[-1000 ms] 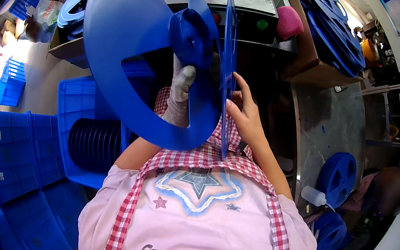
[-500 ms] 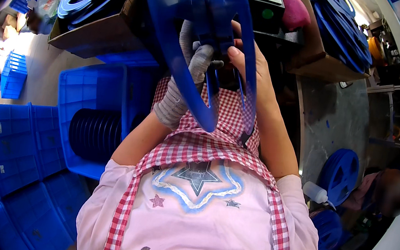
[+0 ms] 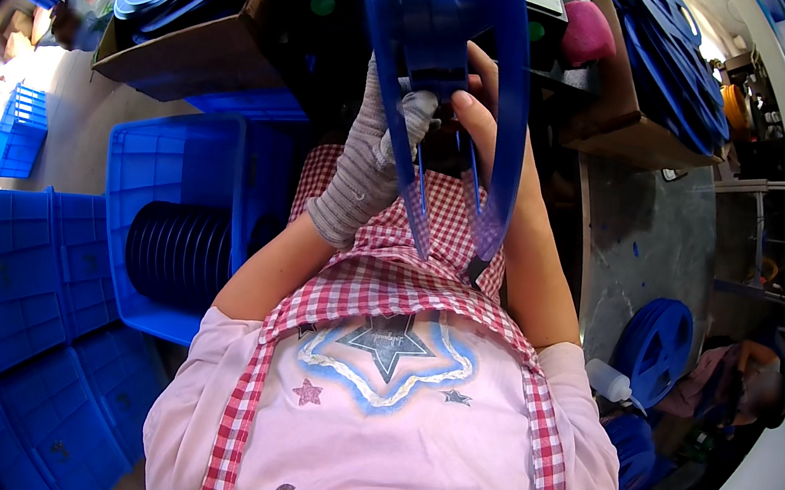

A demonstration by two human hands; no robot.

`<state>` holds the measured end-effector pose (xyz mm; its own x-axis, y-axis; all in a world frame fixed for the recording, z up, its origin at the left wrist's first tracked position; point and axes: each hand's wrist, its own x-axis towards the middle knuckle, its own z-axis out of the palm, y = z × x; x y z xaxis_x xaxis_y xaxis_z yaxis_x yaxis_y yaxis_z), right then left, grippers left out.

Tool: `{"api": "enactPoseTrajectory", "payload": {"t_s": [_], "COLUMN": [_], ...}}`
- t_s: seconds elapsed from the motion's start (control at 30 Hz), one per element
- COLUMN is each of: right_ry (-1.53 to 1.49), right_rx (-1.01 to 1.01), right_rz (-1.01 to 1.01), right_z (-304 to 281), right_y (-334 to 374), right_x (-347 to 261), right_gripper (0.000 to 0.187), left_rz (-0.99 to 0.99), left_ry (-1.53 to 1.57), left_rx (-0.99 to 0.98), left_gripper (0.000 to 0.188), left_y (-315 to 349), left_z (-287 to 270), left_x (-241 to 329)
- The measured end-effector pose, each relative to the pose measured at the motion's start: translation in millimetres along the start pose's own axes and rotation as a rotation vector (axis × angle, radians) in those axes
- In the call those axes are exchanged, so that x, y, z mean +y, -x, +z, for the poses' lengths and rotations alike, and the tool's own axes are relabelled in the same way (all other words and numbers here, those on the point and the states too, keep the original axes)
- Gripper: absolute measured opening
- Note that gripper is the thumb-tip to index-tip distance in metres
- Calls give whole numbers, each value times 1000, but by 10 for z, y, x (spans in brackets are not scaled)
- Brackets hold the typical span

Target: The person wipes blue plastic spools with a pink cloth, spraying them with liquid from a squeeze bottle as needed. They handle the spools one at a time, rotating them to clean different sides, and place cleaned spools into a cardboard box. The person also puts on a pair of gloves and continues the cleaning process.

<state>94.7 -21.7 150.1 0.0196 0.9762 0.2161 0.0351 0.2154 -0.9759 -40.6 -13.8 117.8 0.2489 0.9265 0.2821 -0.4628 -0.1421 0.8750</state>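
Observation:
A blue plastic reel stands on edge in front of my chest, its two round flanges joined by a hub. My left hand, in a grey knit glove, grips the reel at the lower side of the hub, its fingers between the flanges. My bare right hand reaches in from the other side, thumb and fingers curled against the hub and partly covered by the right flange. The flanges' top edges run out of view.
Cardboard boxes of blue flanges stand far left and far right. A blue crate at my left holds dark discs, beside stacked blue crates. A pink lump lies ahead. Another person is at the right.
The reel has shifted right and turned, and its flanges now look closer together. Both hands have moved slightly right with it and keep their hold.

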Motion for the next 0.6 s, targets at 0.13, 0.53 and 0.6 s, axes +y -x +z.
{"api": "enactPoseTrajectory", "payload": {"t_s": [0.13,0.53,0.6], "right_ry": [-53,49,12], "right_rx": [-9,20,8], "right_rz": [7,14,36], "right_z": [13,3,4], "right_y": [-29,-73,-80], "right_x": [41,101,24], "right_gripper": [53,51,51], "left_rz": [-94,-83,-68], "left_ry": [52,-7,3], "left_rx": [-25,-31,-30], "left_gripper": [74,69,69], "left_y": [-23,-71,-67], "left_z": [25,-29,-50], "left_x": [144,75,43]}}
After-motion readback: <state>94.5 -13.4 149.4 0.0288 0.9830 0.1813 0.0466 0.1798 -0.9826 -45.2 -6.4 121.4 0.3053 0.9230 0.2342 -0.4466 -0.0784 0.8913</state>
